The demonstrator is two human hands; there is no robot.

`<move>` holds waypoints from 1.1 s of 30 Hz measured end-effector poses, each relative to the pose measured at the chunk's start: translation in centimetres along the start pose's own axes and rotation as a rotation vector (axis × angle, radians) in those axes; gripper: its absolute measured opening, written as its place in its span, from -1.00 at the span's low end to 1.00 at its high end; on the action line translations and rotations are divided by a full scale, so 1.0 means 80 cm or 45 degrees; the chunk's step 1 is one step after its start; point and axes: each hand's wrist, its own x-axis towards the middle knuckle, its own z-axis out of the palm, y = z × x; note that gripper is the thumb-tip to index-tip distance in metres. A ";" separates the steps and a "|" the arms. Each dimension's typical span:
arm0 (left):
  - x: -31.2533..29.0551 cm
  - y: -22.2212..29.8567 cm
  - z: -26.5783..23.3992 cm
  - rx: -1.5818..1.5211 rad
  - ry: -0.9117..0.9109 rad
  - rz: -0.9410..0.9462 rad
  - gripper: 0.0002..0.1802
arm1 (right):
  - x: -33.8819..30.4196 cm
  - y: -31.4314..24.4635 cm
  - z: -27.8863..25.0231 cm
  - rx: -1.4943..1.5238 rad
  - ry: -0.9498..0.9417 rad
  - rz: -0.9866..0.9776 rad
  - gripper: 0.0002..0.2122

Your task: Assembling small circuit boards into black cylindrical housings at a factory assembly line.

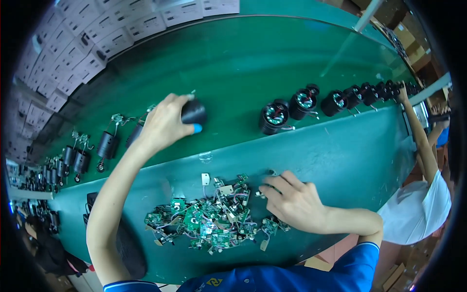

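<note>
My left hand (pixel 163 124) is closed round a black cylindrical housing (pixel 194 113) over the dark green strip at the back. A blue cover sits on that thumb's tip. My right hand (pixel 297 203) is at the right end of a loose pile of green circuit boards (pixel 206 219) with wires and small pale tabs. Its fingers are bent and drawn together. Small pale parts show at the fingertips, but what they grip is too small and blurred to name. A few boards (pixel 272 226) lie just below this hand.
Black cylinders with exposed boards (pixel 275 117) form a row toward the far right; more cylinders with dangling boards (pixel 107 144) line the left. White boxes (pixel 114 41) are stacked back left. A dark mesh item (pixel 127 250) lies by my left forearm. A co-worker's arm (pixel 419 138) reaches in at right.
</note>
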 end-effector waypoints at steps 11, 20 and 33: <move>-0.026 0.023 0.002 0.368 -0.196 -0.185 -0.50 | 0.127 0.018 -0.019 1.406 -0.057 0.437 -0.83; 0.006 0.034 0.019 0.583 -0.205 -0.060 -0.76 | 0.171 0.030 0.037 1.168 -0.129 0.737 -0.58; -0.028 -0.018 0.041 -0.522 0.418 0.074 -0.79 | 0.192 0.042 0.073 1.824 -0.351 0.916 -0.57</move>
